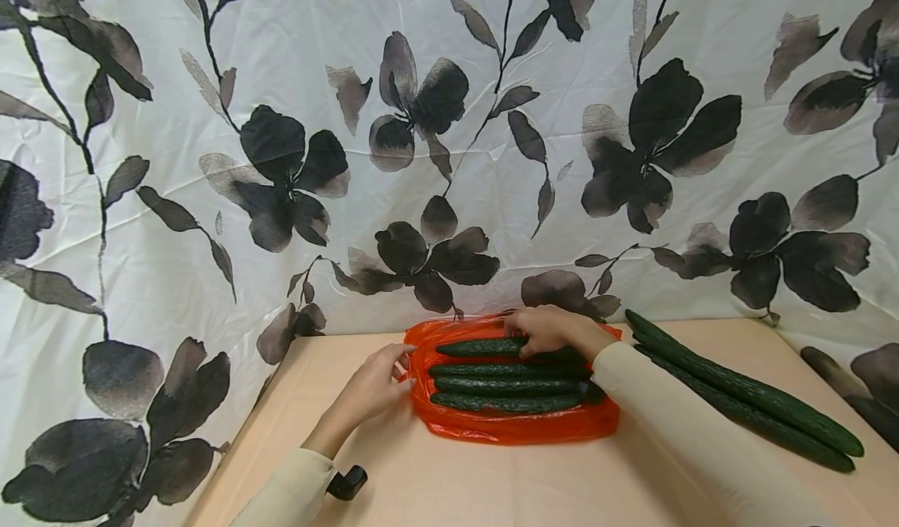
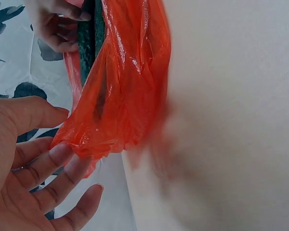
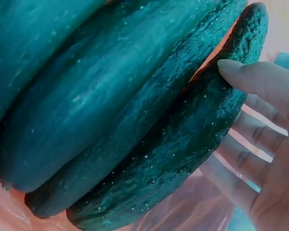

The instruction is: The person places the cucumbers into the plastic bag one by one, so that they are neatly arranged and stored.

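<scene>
Several dark green, bumpy cucumbers [image 1: 506, 387] lie side by side on a thin red plastic bag [image 1: 506, 432]. My right hand [image 1: 551, 330] is at the farthest cucumber [image 1: 477, 347]. In the right wrist view, its thumb presses on top of that cucumber [image 3: 168, 149] and the fingers lie along its far side. My left hand [image 1: 375, 382] is at the bag's left end, holding no cucumber. Seen from the left wrist, its loosely spread fingers touch the crumpled edge of the bag [image 2: 130, 96], which partly covers the fingertips.
Two longer cucumbers [image 1: 744, 386] lie slanted together at the right, beyond my right forearm. The pale tabletop [image 1: 463, 480] ends at a white cloth [image 1: 520, 207] with dark flowers behind it. A small black object [image 1: 347, 482] shows beside my left cuff.
</scene>
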The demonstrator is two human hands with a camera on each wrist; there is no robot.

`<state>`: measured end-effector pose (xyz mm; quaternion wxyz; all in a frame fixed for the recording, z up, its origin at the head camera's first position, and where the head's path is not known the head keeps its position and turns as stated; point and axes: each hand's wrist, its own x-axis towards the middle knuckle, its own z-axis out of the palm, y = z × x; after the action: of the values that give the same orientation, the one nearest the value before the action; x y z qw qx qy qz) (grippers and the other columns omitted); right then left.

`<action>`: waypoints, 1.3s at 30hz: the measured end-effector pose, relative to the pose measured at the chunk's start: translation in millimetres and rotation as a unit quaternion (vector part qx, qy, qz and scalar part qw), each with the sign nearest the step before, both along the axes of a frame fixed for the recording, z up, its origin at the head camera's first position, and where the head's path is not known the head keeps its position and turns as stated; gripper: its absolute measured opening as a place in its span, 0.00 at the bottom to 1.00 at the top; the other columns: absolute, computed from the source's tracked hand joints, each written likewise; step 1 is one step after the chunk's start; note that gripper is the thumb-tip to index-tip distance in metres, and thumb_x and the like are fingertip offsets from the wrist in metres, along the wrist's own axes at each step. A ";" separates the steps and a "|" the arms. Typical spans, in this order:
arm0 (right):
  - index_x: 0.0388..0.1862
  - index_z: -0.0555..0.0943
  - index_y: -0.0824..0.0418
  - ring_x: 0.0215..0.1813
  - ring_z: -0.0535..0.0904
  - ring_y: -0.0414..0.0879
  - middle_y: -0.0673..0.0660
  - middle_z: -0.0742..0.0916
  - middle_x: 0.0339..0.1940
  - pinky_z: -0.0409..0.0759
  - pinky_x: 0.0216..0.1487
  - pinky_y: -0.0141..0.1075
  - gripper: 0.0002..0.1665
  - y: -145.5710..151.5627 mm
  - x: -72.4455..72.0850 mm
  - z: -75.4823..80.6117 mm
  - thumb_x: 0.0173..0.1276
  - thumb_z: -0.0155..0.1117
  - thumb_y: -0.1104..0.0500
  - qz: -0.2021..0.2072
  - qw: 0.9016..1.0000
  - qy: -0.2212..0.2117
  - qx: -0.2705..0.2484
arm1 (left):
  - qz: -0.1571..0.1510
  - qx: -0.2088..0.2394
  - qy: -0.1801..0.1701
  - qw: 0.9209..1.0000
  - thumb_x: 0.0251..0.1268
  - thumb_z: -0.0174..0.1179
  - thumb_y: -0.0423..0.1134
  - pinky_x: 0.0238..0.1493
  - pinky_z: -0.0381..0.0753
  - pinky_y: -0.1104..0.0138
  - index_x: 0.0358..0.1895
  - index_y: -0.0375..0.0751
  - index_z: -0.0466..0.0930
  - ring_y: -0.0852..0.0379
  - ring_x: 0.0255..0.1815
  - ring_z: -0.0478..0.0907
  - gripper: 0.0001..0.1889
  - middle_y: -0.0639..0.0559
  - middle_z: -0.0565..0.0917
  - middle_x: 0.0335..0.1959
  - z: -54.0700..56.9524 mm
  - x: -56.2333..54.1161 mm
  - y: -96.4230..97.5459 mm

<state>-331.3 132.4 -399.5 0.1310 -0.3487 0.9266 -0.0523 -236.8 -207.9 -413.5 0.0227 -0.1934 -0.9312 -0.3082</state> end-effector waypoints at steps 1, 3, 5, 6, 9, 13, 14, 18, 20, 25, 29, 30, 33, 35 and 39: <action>0.53 0.81 0.48 0.44 0.78 0.43 0.45 0.83 0.45 0.79 0.48 0.45 0.21 -0.4 -0.2 -0.5 0.61 0.74 0.49 0.000 1.000 0.000 0.003 | 0.000 0.000 0.000 1.000 0.56 0.69 0.29 0.39 0.80 0.65 0.62 0.32 0.78 0.58 0.35 0.79 0.27 0.51 0.81 0.38 0.2 0.0 0.2; 0.51 0.81 0.48 0.42 0.78 0.43 0.45 0.83 0.44 0.79 0.47 0.45 0.20 -1.2 -0.5 -1.7 0.61 0.75 0.49 0.000 1.000 -0.001 0.007 | 0.001 0.000 -0.001 1.000 0.56 0.69 0.29 0.39 0.80 0.65 0.62 0.31 0.78 0.57 0.35 0.79 0.27 0.52 0.81 0.38 0.8 0.2 0.7; 0.50 0.80 0.48 0.40 0.77 0.43 0.45 0.82 0.44 0.78 0.46 0.44 0.19 -2.1 -0.7 -3.1 0.62 0.75 0.49 0.001 1.000 0.000 0.012 | 0.002 0.000 -0.001 1.000 0.56 0.69 0.29 0.39 0.80 0.65 0.62 0.31 0.78 0.57 0.35 0.79 0.27 0.51 0.81 0.38 1.1 0.3 1.0; 0.50 0.80 0.48 0.40 0.77 0.43 0.44 0.82 0.44 0.78 0.45 0.44 0.19 -2.6 -0.8 -3.8 0.62 0.75 0.49 0.002 1.000 0.000 0.014 | 0.001 -0.001 -0.001 1.000 0.57 0.69 0.29 0.39 0.80 0.65 0.62 0.31 0.78 0.57 0.35 0.79 0.27 0.52 0.81 0.38 1.0 0.3 1.0; 0.49 0.80 0.47 0.39 0.76 0.43 0.44 0.82 0.44 0.78 0.45 0.43 0.18 -3.5 -0.9 -6.3 0.63 0.75 0.48 0.003 1.000 -0.001 0.019 | 0.002 -0.004 -0.002 1.000 0.57 0.69 0.29 0.39 0.80 0.65 0.62 0.32 0.78 0.57 0.35 0.79 0.27 0.52 0.81 0.38 1.0 0.4 1.0; 0.51 0.81 0.47 0.43 0.78 0.42 0.44 0.82 0.45 0.79 0.49 0.44 0.18 -5.0 -0.6 -7.9 0.64 0.74 0.49 -0.003 1.000 -0.020 0.018 | 0.002 -0.004 -0.002 1.000 0.57 0.69 0.29 0.39 0.80 0.65 0.62 0.32 0.77 0.57 0.35 0.79 0.27 0.51 0.81 0.38 0.3 0.6 0.3; 0.52 0.81 0.48 0.44 0.79 0.43 0.45 0.82 0.45 0.79 0.50 0.45 0.18 -5.1 -0.3 -7.8 0.65 0.74 0.50 -0.004 0.999 -0.027 0.017 | 0.002 -0.004 -0.001 1.000 0.56 0.69 0.29 0.38 0.80 0.65 0.62 0.32 0.77 0.57 0.35 0.79 0.27 0.51 0.81 0.38 0.2 0.7 0.1; 0.58 0.81 0.49 0.50 0.80 0.43 0.46 0.84 0.49 0.79 0.54 0.45 0.20 -4.3 -0.7 -9.1 0.68 0.71 0.51 -0.001 0.999 -0.044 0.015 | 0.000 0.000 -0.001 1.000 0.57 0.69 0.29 0.39 0.80 0.65 0.62 0.32 0.77 0.57 0.35 0.79 0.27 0.51 0.81 0.38 0.4 1.0 -0.6; 0.60 0.81 0.49 0.52 0.80 0.44 0.47 0.84 0.51 0.79 0.55 0.45 0.21 -3.1 -1.2 -9.7 0.69 0.70 0.51 0.004 0.999 -0.047 0.011 | 0.001 0.000 -0.001 1.000 0.56 0.70 0.29 0.39 0.80 0.65 0.62 0.32 0.77 0.57 0.35 0.79 0.27 0.51 0.81 0.38 -0.1 1.0 -1.1; 0.62 0.80 0.50 0.53 0.81 0.45 0.49 0.84 0.52 0.79 0.56 0.46 0.22 1.0 -0.6 -7.9 0.70 0.69 0.52 0.010 0.999 -0.046 0.005 | 0.001 -0.002 -0.001 1.000 0.56 0.70 0.29 0.38 0.80 0.65 0.62 0.32 0.78 0.59 0.35 0.79 0.27 0.51 0.81 0.38 -1.8 1.0 -2.5; 0.63 0.80 0.53 0.53 0.82 0.47 0.51 0.85 0.52 0.80 0.56 0.47 0.23 4.1 2.2 -1.9 0.70 0.69 0.52 0.017 0.999 -0.041 -0.006 | 0.005 -0.003 -0.001 1.000 0.56 0.70 0.29 0.39 0.80 0.65 0.61 0.33 0.78 0.60 0.34 0.78 0.26 0.51 0.81 0.38 -1.6 1.3 -2.5; 0.63 0.80 0.54 0.54 0.82 0.47 0.52 0.85 0.52 0.80 0.55 0.47 0.23 4.8 3.0 -0.1 0.70 0.69 0.52 0.018 0.999 -0.040 -0.008 | 0.004 -0.003 0.000 1.000 0.56 0.70 0.29 0.39 0.81 0.65 0.61 0.33 0.78 0.60 0.34 0.78 0.26 0.51 0.81 0.38 -1.5 1.2 -2.3; 0.63 0.80 0.55 0.53 0.82 0.48 0.53 0.86 0.51 0.80 0.55 0.48 0.23 7.7 7.4 8.0 0.70 0.69 0.52 0.022 0.999 -0.041 -0.017 | 0.002 -0.003 0.002 1.000 0.56 0.70 0.29 0.39 0.81 0.65 0.62 0.32 0.78 0.59 0.35 0.79 0.27 0.52 0.81 0.38 -1.3 0.1 -1.3; 0.63 0.80 0.56 0.53 0.83 0.48 0.53 0.86 0.51 0.80 0.55 0.47 0.24 10.7 10.7 13.8 0.71 0.69 0.52 0.020 0.999 -0.043 -0.024 | 0.000 -0.002 0.003 1.000 0.57 0.69 0.29 0.39 0.81 0.65 0.62 0.32 0.78 0.58 0.35 0.79 0.27 0.52 0.81 0.38 -1.6 -0.7 -0.6; 0.64 0.80 0.57 0.52 0.83 0.48 0.54 0.86 0.51 0.80 0.55 0.46 0.24 20.4 17.0 22.7 0.71 0.68 0.53 0.021 0.997 -0.051 -0.057 | 0.000 -0.001 0.003 1.000 0.57 0.70 0.29 0.39 0.81 0.65 0.62 0.32 0.78 0.58 0.35 0.79 0.27 0.53 0.81 0.38 -2.2 -1.5 -0.1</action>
<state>-314.3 152.8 -376.8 0.1593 -0.3723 0.9064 -0.1203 -238.4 -207.9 -415.7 0.0257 -0.1942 -0.9316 -0.3063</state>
